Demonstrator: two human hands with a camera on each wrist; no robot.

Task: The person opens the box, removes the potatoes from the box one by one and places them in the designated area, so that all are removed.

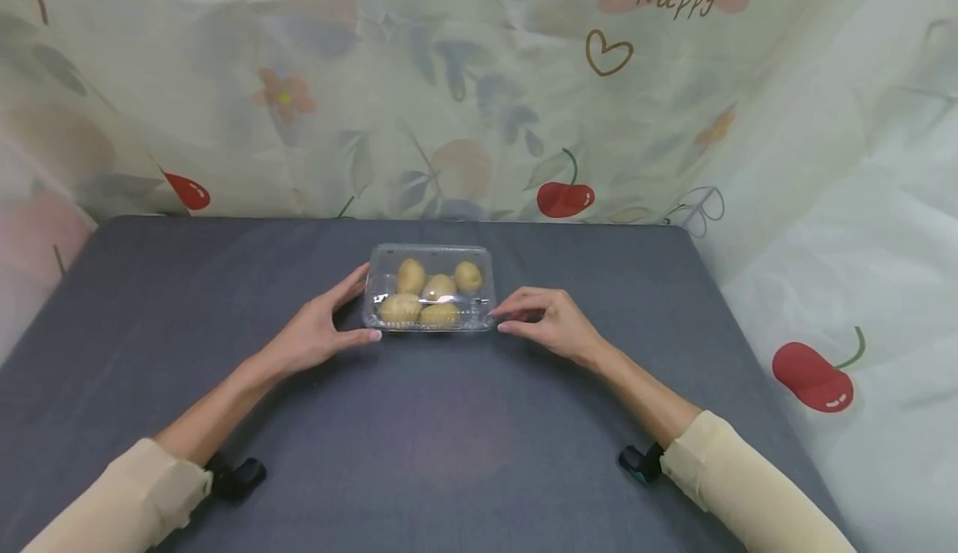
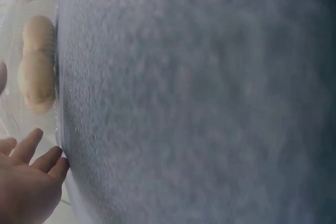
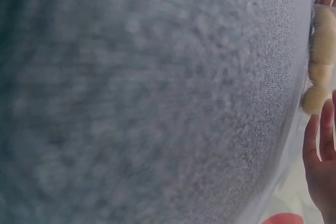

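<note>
A clear plastic box (image 1: 430, 327) with its lid down lies toward the back of the table. Several yellowish potatoes (image 1: 400, 308) show through it; some also appear blurred in the left wrist view. My left hand (image 1: 318, 328) spans the box's left end, thumb at the front left corner and the longer fingers along the left side. On the other side, my right hand (image 1: 554, 320) has its thumb and fingertips right at the front right corner. Straight fingers of the right hand (image 3: 321, 166) show beside the potatoes in the right wrist view.
A dark grey cloth covers the table (image 1: 434, 445). Behind it hangs a printed curtain (image 1: 464, 79) with cherries and flowers, and a pale sheet (image 1: 861, 270) borders the right side. Black straps with small devices (image 1: 239, 480) sit at both wrists.
</note>
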